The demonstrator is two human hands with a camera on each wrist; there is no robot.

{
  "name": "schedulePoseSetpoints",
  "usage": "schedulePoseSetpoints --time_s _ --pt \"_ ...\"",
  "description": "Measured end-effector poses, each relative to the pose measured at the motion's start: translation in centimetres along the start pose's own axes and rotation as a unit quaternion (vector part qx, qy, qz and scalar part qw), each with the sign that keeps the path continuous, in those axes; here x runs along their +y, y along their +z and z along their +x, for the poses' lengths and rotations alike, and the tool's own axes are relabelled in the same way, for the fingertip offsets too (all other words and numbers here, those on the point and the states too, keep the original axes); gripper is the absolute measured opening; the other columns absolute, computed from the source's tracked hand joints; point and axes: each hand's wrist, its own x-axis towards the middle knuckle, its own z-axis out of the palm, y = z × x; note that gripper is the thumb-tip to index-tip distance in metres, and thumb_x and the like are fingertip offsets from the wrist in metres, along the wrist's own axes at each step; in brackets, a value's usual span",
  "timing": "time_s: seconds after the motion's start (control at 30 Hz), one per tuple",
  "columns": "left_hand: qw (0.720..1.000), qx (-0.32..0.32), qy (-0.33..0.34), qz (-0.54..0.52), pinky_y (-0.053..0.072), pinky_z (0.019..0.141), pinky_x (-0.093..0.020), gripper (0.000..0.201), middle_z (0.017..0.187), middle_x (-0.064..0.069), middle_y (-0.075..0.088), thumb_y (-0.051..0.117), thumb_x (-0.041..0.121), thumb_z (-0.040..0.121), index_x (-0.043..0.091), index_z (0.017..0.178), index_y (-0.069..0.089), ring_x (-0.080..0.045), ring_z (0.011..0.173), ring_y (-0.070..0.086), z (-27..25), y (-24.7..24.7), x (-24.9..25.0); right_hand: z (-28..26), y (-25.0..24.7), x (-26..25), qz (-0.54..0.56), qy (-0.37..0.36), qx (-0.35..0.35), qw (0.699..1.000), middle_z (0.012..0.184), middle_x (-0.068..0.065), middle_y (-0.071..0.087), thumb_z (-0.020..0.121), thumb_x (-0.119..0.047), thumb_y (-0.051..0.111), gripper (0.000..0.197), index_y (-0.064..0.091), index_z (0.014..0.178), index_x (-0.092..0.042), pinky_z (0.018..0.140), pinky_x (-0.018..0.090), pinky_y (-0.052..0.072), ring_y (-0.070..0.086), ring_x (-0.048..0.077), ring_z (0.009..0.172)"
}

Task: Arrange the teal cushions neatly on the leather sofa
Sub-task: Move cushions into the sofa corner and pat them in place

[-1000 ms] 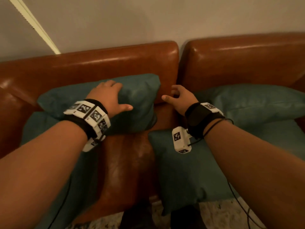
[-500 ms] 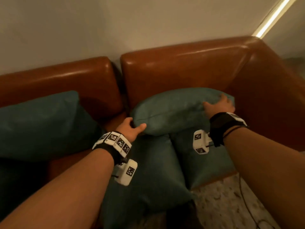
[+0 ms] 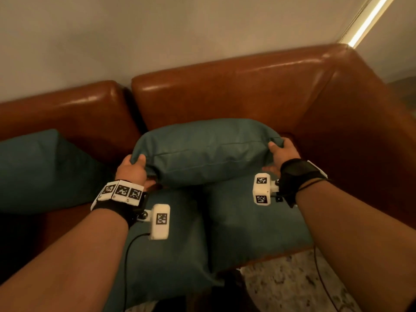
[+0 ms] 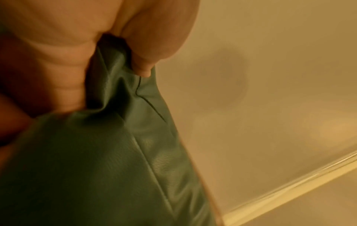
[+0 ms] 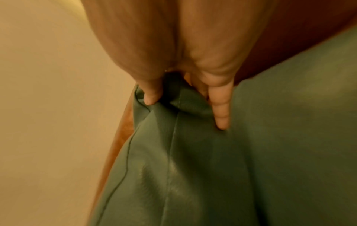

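A teal cushion (image 3: 207, 152) stands against the back of the brown leather sofa (image 3: 247, 91) on its right half. My left hand (image 3: 132, 167) grips its left end, thumb on top and fingers underneath. My right hand (image 3: 279, 154) grips its right end the same way. The left wrist view shows my thumb pressed into the teal cushion (image 4: 115, 152). In the right wrist view the thumb and a finger pinch a fold of the teal cushion (image 5: 193, 152). Two more teal cushions (image 3: 252, 224) (image 3: 162, 255) lie flat on the seat beneath it.
Another teal cushion (image 3: 40, 170) leans against the left backrest. The sofa's right armrest (image 3: 369, 136) rises close beside my right hand. A speckled floor (image 3: 292, 289) shows below the seat edge, and a pale wall (image 3: 180, 30) stands behind the sofa.
My view turned from the left half of the sofa to the right half. Both hands left the left cushion area and took hold of the ends of the right-hand back cushion.
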Motion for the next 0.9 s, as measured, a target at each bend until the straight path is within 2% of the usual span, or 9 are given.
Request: schedulePoseSetpoints --time_s 0.1,0.27,0.37,0.47,0.57,0.67,0.73,0.8,0.9 --pt "0.995 -0.041 0.025 -0.085 0.045 0.082 -0.072 0.026 0.135 -0.012 0.051 0.045 0.033 0.099 0.035 0.125 0.046 -0.042 0.115 0.055 -2.4 1.4 2.8 -1.8 -0.6 -1.9 0.097 -0.007 0.015 0.995 0.138 0.012 0.044 0.1 -0.023 0.044 0.032 0.042 0.132 -0.019 0.088 0.071 0.045 0.046 0.039 0.124" --pt "0.985 -0.093 0.087 -0.116 0.051 0.077 -0.056 0.012 0.108 0.001 0.061 0.042 0.028 0.101 0.036 0.105 0.05 -0.029 0.104 0.06 -5.1 4.1 7.0 -5.7 -3.5 -5.1 0.132 -0.029 0.085 0.987 0.139 0.012 0.045 0.1 -0.034 0.043 0.037 0.04 0.133 -0.018 0.09 0.067 0.046 0.047 0.036 0.121" --pt "0.979 -0.14 0.097 -0.115 0.052 0.077 -0.058 0.013 0.112 -0.002 0.064 0.045 0.029 0.1 0.037 0.1 0.055 -0.032 0.107 0.062 -6.0 6.9 8.9 -7.7 -6.0 -6.4 0.154 -0.065 0.121 0.978 0.139 0.011 0.047 0.1 -0.034 0.042 0.04 0.037 0.137 -0.018 0.075 0.05 0.055 0.053 0.03 0.106" --pt "0.971 -0.176 0.113 -0.116 0.055 0.068 -0.053 0.014 0.111 -0.004 0.065 0.045 0.026 0.1 0.034 0.099 0.056 -0.032 0.103 0.064 -6.9 9.6 9.8 -9.1 -8.8 -7.6 0.157 -0.088 0.151 0.972 0.141 0.007 0.046 0.101 -0.034 0.039 0.045 0.031 0.143 -0.021 0.054 0.025 0.047 0.05 0.028 0.122" --pt "0.969 -0.19 0.098 -0.12 0.054 0.063 -0.048 0.016 0.107 -0.002 0.064 0.043 0.024 0.101 0.034 0.097 0.055 -0.03 0.101 0.064 -8.0 12.2 10.4 -8.2 -11.6 -9.2 0.192 -0.119 0.14 0.964 0.127 0.006 0.055 0.098 -0.034 0.048 0.041 0.039 0.135 -0.023 0.06 0.034 0.053 0.059 0.026 0.109" --pt "0.973 -0.184 0.078 -0.116 0.052 0.063 -0.049 0.013 0.106 -0.002 0.061 0.042 0.024 0.101 0.031 0.105 0.053 -0.03 0.101 0.062 -8.3 14.5 10.6 -6.2 -13.8 -10.7 0.199 -0.137 0.122 0.963 0.108 0.0 0.055 0.095 -0.031 0.053 0.043 0.039 0.135 -0.022 0.063 0.035 0.053 0.059 0.02 0.094" --pt "0.98 -0.148 0.06 -0.12 0.051 0.069 -0.053 0.023 0.109 -0.002 0.059 0.043 0.026 0.1 0.029 0.122 0.05 -0.034 0.106 0.06 -7.9 15.8 10.5 -4.2 -14.2 -11.9 0.191 -0.145 0.1 0.966 0.109 0.0 0.055 0.095 -0.029 0.054 0.043 0.039 0.134 -0.021 0.063 0.035 0.056 0.06 0.02 0.096" --pt "0.987 -0.094 0.04 -0.127 0.05 0.074 -0.056 0.03 0.118 -0.005 0.058 0.045 0.028 0.1 0.029 0.129 0.048 -0.037 0.111 0.058 -7.0 16.3 10.3 -2.1 -13.8 -13.0 0.145 -0.151 0.071 0.975 0.115 0.0 0.056 0.095 -0.027 0.054 0.04 0.041 0.131 -0.02 0.06 0.035 0.058 0.06 0.021 0.101" --pt "0.994 -0.015 0.032 -0.106 0.053 0.064 -0.054 0.034 0.132 -0.01 0.053 0.041 0.026 0.1 0.029 0.134 0.044 -0.038 0.114 0.057 -5.3 15.7 9.9 1.1 -12.7 -13.5 0.124 -0.14 0.007 0.982 0.108 -0.003 0.057 0.097 -0.022 0.05 0.034 0.044 0.13 -0.019 0.076 0.049 0.056 0.059 0.02 0.096"
